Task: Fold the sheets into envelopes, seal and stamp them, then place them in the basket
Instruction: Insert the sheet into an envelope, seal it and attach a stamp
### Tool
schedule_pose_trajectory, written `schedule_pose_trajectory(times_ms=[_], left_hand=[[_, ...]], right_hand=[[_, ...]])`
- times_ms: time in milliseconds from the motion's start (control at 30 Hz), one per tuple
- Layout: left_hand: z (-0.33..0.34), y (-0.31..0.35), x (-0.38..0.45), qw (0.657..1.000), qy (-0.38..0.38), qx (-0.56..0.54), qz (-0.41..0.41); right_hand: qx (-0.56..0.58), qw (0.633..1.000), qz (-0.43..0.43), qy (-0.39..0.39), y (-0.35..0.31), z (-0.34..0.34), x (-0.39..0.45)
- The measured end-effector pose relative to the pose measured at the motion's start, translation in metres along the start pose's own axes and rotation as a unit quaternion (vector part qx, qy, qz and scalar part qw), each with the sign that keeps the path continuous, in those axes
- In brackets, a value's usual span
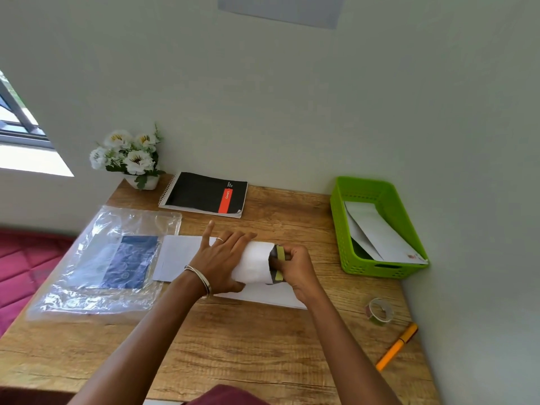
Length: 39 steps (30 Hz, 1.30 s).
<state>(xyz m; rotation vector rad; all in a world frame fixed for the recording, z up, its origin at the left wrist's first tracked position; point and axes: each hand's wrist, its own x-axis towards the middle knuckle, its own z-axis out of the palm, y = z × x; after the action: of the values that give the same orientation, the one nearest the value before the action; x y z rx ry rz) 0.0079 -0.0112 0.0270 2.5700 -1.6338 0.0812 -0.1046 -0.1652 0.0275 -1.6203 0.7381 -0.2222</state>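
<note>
The envelope lies mid-surface on white sheets; the left hand presses it with straight fingers, while the right hand pinches its dark flap. To the right, the green basket holds finished envelopes.

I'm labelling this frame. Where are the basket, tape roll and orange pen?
basket (339,229): head view, left wall.
tape roll (379,311): head view, ring's rim.
orange pen (396,346): head view, mid-barrel.
</note>
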Motion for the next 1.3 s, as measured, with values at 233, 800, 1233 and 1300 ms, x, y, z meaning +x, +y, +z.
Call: schedule_pose_trajectory(times_ms=[233,800,1233,1300], left_hand=[[-0.003,-0.003,0.0,0.999,-0.008,-0.036,-0.024],[0.005,-0.012,-0.003,0.989,-0.008,-0.057,-0.139],[0.009,-0.018,-0.01,0.986,0.047,-0.079,-0.14],[0.008,-0.018,-0.01,0.986,0.049,-0.078,-0.141]], right_hand=[[0.121,0.99,0.016,-0.073,-0.006,-0.009,-0.002],[-0.541,0.828,0.143,-0.01,0.011,-0.044,-0.011],[-0.487,0.858,0.152,0.057,0.018,-0.036,-0.01],[-0.453,0.873,0.167,0.061,0.019,-0.036,-0.01]])
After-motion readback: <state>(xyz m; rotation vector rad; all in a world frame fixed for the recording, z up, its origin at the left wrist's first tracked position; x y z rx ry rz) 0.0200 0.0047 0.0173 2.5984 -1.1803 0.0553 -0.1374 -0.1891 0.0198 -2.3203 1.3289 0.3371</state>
